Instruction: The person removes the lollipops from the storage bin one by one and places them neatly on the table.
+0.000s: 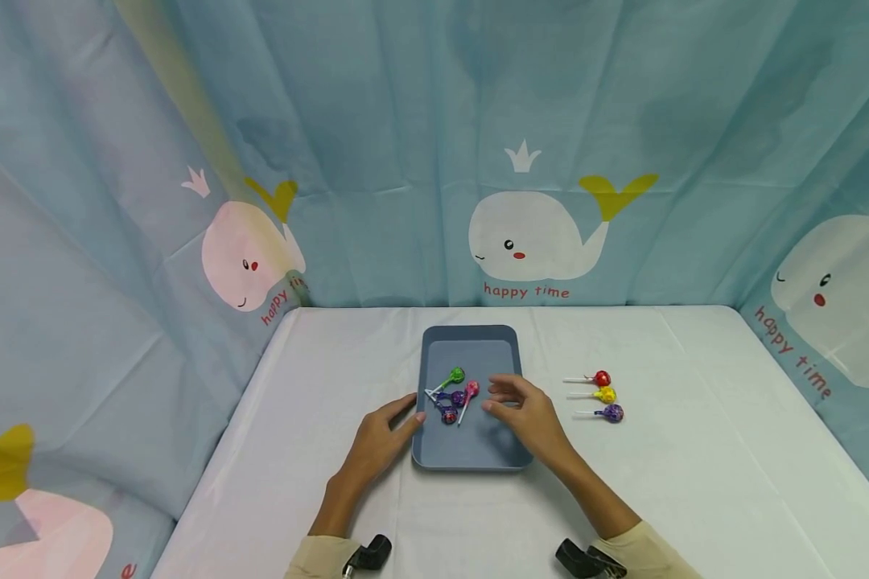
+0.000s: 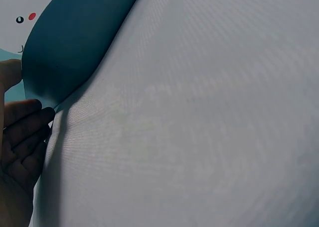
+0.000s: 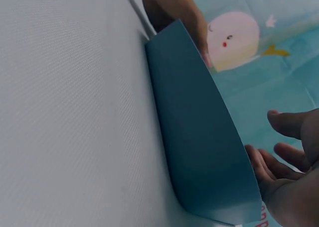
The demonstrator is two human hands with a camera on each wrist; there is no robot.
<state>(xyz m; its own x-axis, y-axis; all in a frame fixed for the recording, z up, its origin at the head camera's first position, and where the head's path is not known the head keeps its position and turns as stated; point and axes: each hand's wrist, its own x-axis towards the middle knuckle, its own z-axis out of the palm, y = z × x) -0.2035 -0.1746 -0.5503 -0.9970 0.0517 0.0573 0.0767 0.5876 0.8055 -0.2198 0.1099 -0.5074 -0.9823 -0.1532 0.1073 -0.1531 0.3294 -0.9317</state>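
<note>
Lying left of right grip [image 1: 527, 414], pink lollipop [image 1: 471, 389], in tray [image 1: 478, 452]

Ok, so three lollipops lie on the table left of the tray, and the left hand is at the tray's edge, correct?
Wrong side: the head view shows three lollipops on the table right of the tray. The left hand is at its edge.

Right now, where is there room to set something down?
White tablecloth lies bare right of the red, yellow and purple lollipops and left of the left hand. The blue rectangular tray's near and far ends are bare, its left middle crowded with four wrapped lollipops.
</note>
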